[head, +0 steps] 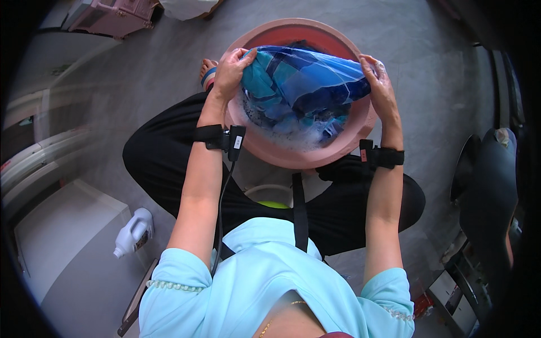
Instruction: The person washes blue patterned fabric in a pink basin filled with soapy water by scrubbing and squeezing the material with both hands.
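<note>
A wet blue patterned cloth (304, 78) is stretched above a round pink plastic basin (291, 158). My left hand (231, 69) grips its turquoise corner between thumb and fingers, over the basin's left rim. At the other end, my right hand (379, 80) pinches the cloth's edge above the right rim. The lower part of the cloth hangs into the basin, where it cannot be told apart from other blue fabric in the water. White suds (287, 135) float along the near side of the water.
The basin stands on a grey floor (422, 84) between my knees. A white plastic jug (134, 232) stands at the lower left beside a pale cabinet (80, 224). Pink furniture (118, 19) is at the upper left. A dark, rounded object (486, 186) is at the right.
</note>
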The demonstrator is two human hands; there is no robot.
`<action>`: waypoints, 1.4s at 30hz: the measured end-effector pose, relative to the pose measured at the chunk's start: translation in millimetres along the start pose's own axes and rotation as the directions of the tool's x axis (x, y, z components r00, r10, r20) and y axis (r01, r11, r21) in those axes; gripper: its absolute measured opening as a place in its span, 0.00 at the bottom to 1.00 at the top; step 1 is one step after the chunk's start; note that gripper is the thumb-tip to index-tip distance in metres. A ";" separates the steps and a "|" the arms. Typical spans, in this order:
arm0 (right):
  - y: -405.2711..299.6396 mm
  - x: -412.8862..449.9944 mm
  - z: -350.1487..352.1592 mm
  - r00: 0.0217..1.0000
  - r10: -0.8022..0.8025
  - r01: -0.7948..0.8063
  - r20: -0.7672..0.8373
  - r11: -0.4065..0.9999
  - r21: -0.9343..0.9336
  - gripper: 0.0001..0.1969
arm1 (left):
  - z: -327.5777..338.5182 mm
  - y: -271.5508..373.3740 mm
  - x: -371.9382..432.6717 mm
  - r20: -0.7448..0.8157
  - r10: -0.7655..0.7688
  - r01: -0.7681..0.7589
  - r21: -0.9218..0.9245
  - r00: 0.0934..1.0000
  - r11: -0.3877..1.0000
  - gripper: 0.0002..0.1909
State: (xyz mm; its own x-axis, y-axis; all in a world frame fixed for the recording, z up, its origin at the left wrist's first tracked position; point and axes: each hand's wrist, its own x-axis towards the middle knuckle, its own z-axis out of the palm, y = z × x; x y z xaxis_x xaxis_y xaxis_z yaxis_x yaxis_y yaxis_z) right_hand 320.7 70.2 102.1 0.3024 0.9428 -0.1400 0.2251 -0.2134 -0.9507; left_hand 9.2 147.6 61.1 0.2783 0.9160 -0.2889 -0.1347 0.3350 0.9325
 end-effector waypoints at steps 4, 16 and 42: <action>-11.7 -17.3 12.0 0.962 -0.079 0.179 0.260 0.903 -0.391 0.25 | 7.1 0.7 4.1 -0.034 -0.037 0.037 -0.014 0.999 0.999 0.12; 18.1 -10.8 63.8 0.936 0.301 -0.341 0.181 0.654 0.675 0.16 | 21.9 -13.5 16.7 -0.187 0.183 -0.116 0.322 0.965 0.940 0.09; 51.6 -55.2 126.0 0.737 0.628 -0.597 0.249 0.434 0.674 0.14 | 115.2 -54.5 -19.6 -0.226 0.278 0.053 0.855 0.934 0.516 0.12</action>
State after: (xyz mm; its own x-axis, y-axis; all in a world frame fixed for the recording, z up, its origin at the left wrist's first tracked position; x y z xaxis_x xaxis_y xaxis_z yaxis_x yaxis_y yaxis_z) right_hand 198.9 39.4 25.9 0.1335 0.6251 -0.7691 -0.7074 -0.4833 -0.5157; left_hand 120.7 86.0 40.9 0.0074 0.9982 -0.0592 0.7587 0.0329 0.6506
